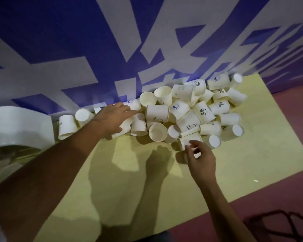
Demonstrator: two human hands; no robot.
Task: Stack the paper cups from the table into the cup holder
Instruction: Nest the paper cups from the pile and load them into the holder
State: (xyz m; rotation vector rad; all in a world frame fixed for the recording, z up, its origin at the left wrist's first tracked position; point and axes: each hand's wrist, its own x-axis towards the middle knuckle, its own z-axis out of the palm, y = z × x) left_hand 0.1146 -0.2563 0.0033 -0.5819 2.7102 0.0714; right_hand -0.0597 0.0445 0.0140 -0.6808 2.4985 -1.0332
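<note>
Head view: yellow table (pixel 129 180) runs lower left to right of frame, backed by blue-and-white banner wall (pixel 77 49). Loose heap of paper cups (pixel 182 109) at centre-right, most tipped on sides or upended, none seen nested in order. White curved cup holder (pixel 21 123) at left edge, just beside heap's leftmost cups. Its lower part is blurred, contents unclear.

L: left hand (pixel 115 119) palm down over left end of heap, fingers straight and apart, laid on cups, not clamped on any one.

R: right hand (pixel 201 159) at near edge of heap, fingers curled. Thumb and forefinger appear to pinch the end of a side-lying cup (pixel 189 139); grip partly hidden by knuckles.

Judgement: early in task, bulk of cups not yet in holder.

Risks:
- Heap is loose and cups are round. Pulling one from the near edge prob. sets neighbours rolling, some toward right table edge and red floor (pixel 287 198).
- Flat press of L hand could crush thin walls.
- Pinch on one edge alone may dent the cup, so it jams when nested.
- Mixed orientations: cups won't nest unless each is turned the same way first.
</note>
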